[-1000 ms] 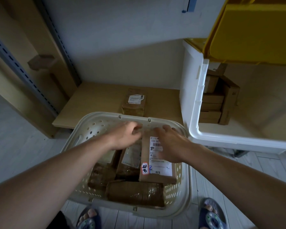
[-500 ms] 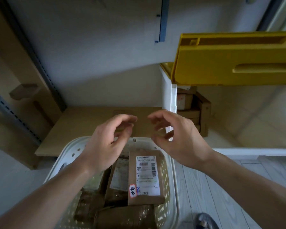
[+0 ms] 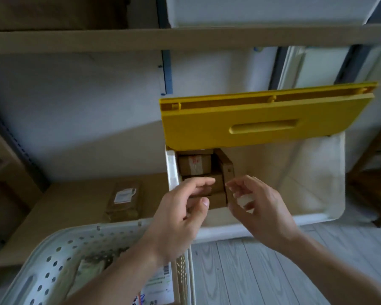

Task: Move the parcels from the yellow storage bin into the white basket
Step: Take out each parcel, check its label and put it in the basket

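Observation:
The storage bin (image 3: 317, 219) is white with a raised yellow lid (image 3: 266, 119). Brown cardboard parcels (image 3: 195, 165) are stacked in its left corner. My left hand (image 3: 180, 212) and my right hand (image 3: 257, 205) hover side by side in front of that stack, fingers curled and apart, holding nothing. The lower parcels are partly hidden behind my fingers. The white perforated basket (image 3: 59, 256) sits at the bottom left, with labelled parcels (image 3: 158, 280) inside, mostly covered by my left forearm.
A brown parcel with a white label (image 3: 123, 199) lies on the low wooden shelf (image 3: 75, 208) left of the bin. A shelf board (image 3: 185, 38) runs overhead. Pale floor planks (image 3: 251, 271) lie to the right of the basket.
Both hands let go of the labelled parcel in the basket, lifted, and moved up and right to the bin's parcel stack. The view tilted upward.

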Tool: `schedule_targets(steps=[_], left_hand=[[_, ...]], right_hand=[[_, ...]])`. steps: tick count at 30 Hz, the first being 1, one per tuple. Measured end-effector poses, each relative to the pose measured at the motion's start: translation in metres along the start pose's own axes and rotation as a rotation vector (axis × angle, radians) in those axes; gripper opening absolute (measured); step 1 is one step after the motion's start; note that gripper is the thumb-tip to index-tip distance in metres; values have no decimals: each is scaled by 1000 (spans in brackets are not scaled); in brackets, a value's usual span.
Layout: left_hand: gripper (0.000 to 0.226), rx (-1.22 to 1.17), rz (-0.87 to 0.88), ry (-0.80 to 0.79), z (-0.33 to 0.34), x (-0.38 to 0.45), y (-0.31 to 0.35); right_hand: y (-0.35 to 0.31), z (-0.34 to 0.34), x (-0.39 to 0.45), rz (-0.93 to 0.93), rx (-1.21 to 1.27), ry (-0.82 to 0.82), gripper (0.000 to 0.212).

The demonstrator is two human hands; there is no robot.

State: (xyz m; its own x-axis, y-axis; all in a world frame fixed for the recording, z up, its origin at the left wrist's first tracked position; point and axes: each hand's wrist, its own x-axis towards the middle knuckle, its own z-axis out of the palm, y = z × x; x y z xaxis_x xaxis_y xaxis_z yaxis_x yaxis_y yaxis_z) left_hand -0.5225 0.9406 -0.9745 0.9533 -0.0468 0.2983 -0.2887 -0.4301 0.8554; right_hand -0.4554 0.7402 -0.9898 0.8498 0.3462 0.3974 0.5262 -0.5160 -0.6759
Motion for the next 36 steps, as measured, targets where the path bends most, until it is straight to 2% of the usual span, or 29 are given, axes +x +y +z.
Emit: schedule_targets(steps=[6,11,16,18,21,23,27,30,33,35,36], left_hand=[[33,63,-68,33,57,58,-2],[26,116,-165,88,94,108,-12],[26,283,-226,160,112,140,-24],[35,434,-248,217,110,152,-33],[53,739,-378,262,98,174,-42],[60,807,-447,283,92,188,-47],[72,767,-476,363,94,201,-61],[86,523,-553,509,98,205,-62],[87,346,-578,589,97,220,-88],[81,143,-592,536,93,232,-116],[78,103,-603,522,92,230,-108]], right_hand=[[36,-28,5,47,-81,85,38],[64,-36,21,140,-110,67,47],[76,-30,37,167,-107,16,46],[78,-25,41,183,-94,-12,46],[80,-13,46,174,-106,-34,45],[80,-4,49,152,-114,-42,43],[80,11,62,174,-90,-59,46],[79,20,73,206,-27,-39,49],[80,28,95,265,72,-7,32],[83,33,116,280,114,32,12],[85,37,127,290,151,61,9]])
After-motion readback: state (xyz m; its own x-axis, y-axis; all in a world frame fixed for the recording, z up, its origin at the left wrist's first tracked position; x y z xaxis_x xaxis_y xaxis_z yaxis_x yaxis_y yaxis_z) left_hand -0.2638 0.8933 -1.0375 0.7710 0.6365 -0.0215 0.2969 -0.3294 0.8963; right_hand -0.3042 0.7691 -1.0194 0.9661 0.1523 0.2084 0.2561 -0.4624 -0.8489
